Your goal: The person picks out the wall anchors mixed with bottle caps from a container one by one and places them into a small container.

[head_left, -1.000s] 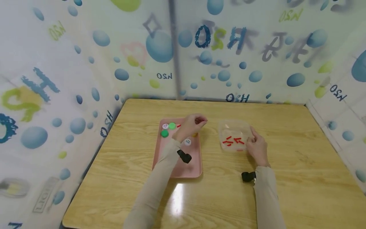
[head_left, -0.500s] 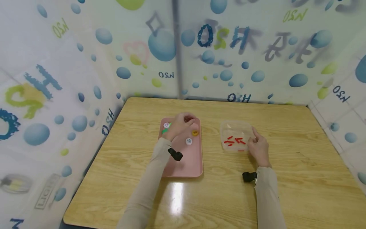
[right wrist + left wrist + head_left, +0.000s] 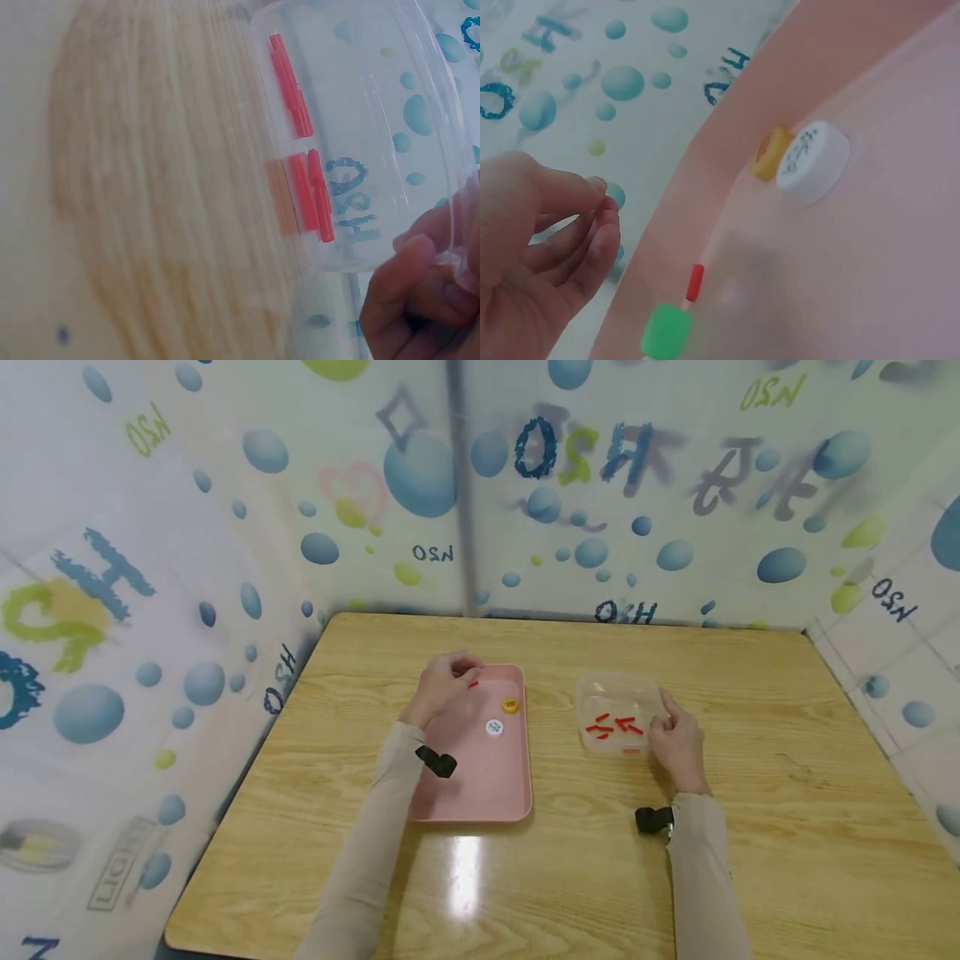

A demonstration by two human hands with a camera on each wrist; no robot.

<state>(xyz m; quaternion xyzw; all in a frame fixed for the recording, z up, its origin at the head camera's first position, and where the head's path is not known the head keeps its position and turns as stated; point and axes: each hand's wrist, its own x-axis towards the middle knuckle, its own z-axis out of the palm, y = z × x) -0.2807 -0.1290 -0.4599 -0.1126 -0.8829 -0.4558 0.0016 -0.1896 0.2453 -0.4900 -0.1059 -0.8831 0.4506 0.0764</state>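
Note:
My left hand hovers over the far left part of a pink tray. In the left wrist view its thumb and fingertips meet, and nothing shows between them. A short red stick lies in the tray just right of the fingers, beside a green cap. Further right sit a white cap with printed marks and a yellow cap. My right hand grips the right rim of a clear plastic container, in which several red sticks lie.
Both the tray and the container are on a wooden table, a short gap apart. A patterned wall stands along the table's far edge, with more patterned wall on the left.
My left hand has moved left, from above the tray's right edge to its far left part, uncovering the yellow cap and covering the caps at far left. My right hand stays on the container.

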